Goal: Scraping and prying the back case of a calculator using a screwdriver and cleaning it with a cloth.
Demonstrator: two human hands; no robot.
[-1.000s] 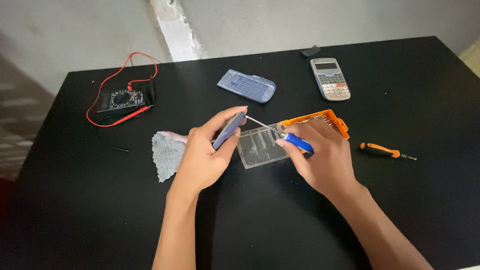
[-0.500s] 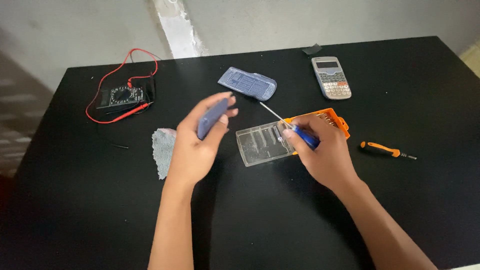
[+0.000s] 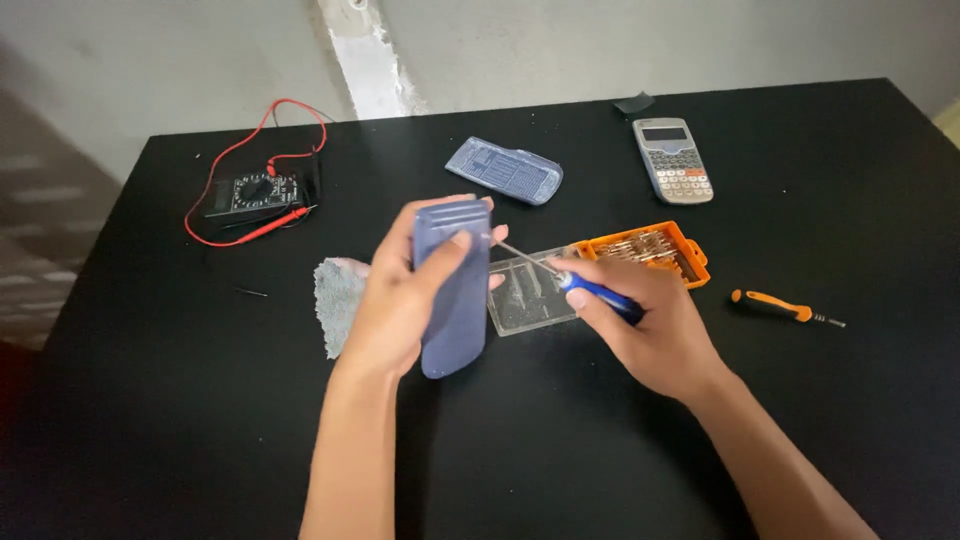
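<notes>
While the left hand (image 3: 400, 300) grips the blue-grey calculator back cover (image 3: 455, 285) upright, long side pointing up and down, the right hand (image 3: 650, 325) just right of the cover is closed around a blue-handled screwdriver (image 3: 590, 290), its tip aimed at the cover.

Lying on the table (image 3: 860, 420): multimeter (image 3: 252, 193) at far left; cloth (image 3: 335, 300) nearer, just left of the left hand (image 3: 400, 300); cover (image 3: 504, 170) behind centre; calculator (image 3: 673, 159) further right; bit case (image 3: 645, 251) behind the right hand (image 3: 650, 325), touching the lid (image 3: 530, 300); spare screwdriver (image 3: 785, 308) sitting far right.
</notes>
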